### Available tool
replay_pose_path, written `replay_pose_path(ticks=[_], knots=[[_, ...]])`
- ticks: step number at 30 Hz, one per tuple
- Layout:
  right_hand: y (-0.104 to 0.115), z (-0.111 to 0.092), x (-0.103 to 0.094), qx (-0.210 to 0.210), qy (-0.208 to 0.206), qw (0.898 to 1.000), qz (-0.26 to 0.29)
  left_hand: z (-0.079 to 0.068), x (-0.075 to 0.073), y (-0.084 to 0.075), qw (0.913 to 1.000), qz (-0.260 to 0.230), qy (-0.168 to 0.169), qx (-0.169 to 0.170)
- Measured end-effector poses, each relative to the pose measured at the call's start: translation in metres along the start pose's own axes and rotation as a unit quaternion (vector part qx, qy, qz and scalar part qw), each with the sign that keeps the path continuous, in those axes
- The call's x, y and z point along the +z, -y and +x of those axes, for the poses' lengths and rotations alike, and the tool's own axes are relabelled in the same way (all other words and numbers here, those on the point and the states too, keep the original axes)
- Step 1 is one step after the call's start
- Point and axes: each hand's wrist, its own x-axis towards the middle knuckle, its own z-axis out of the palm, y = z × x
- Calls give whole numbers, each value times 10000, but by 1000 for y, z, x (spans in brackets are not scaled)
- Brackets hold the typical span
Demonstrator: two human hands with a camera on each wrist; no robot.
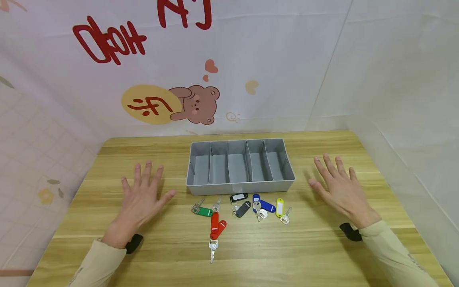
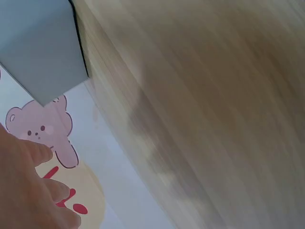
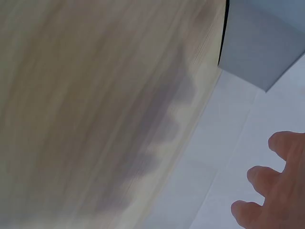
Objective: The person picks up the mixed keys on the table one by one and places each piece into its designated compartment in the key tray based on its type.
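Your left hand (image 1: pixel 141 203) is at the left of the wooden table (image 1: pixel 287 259), palm down, fingers straight and spread, holding nothing. Your right hand (image 1: pixel 340 191) mirrors it at the right, its fingers also extended and apart, with nothing in its grasp. The keys and their coloured tags lie between your hands, just on the near side of the grey tray (image 1: pixel 241 188), whose five compartments run left to right.

Leftmost in the group you have a green tag (image 1: pixel 205 212) with a silver key at its left end. Nearer to you, two red tags (image 1: pixel 214 221) overlap, one key beyond them and another on their near side. To the right of the green tag lie a black tag (image 1: pixel 239 197), close to the tray, and a dark grey tag (image 1: pixel 244 209). Two blue tags (image 1: pixel 267 206) with keys come next, then a yellow tag (image 1: pixel 279 207), with a key (image 1: pixel 285 218) just beside it at the right end. Beyond the table's far edge hangs a white backdrop (image 1: pixel 279 52) printed with a bear (image 1: pixel 198 105).
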Motion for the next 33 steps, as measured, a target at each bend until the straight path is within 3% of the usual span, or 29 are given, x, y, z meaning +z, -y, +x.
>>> replay_pose_path(ticks=[20,33], knots=[[31,8,7,-315,21,9966,763,17,3,-39,9980,-544,-237,199],[36,15,9,-280,642,9752,2099,26,8,-57,9936,-1104,214,82]])
